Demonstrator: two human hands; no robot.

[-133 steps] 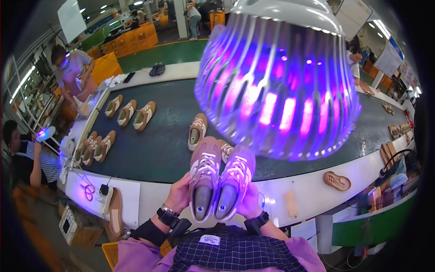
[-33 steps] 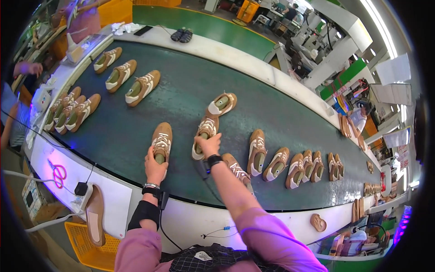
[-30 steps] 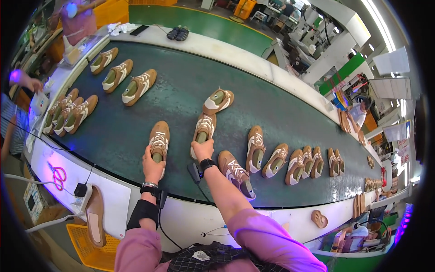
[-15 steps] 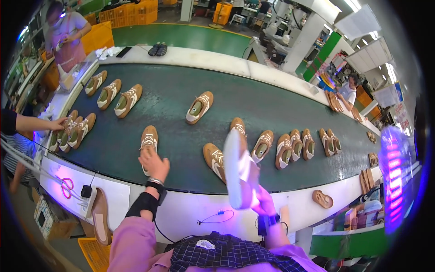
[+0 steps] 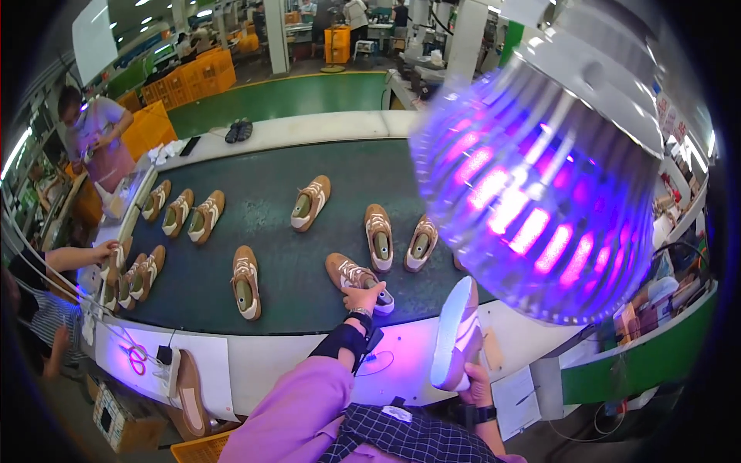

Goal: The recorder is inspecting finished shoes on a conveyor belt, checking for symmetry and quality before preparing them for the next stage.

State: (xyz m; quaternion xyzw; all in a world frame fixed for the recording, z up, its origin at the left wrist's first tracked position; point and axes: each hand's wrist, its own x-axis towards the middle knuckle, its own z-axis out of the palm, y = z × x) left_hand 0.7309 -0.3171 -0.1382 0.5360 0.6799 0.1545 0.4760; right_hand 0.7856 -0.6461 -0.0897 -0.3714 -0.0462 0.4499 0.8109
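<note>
On the belt (image 5: 324, 255) lie ten tan shoes (image 5: 245, 282) that can be counted: three at the far left, two at the near left, and five toward the middle. One more shoe (image 5: 457, 336), sole up, is off the belt. One dark pair (image 5: 238, 131) lies on the far ledge. One purple lamp (image 5: 540, 193) hangs at the right.
</note>
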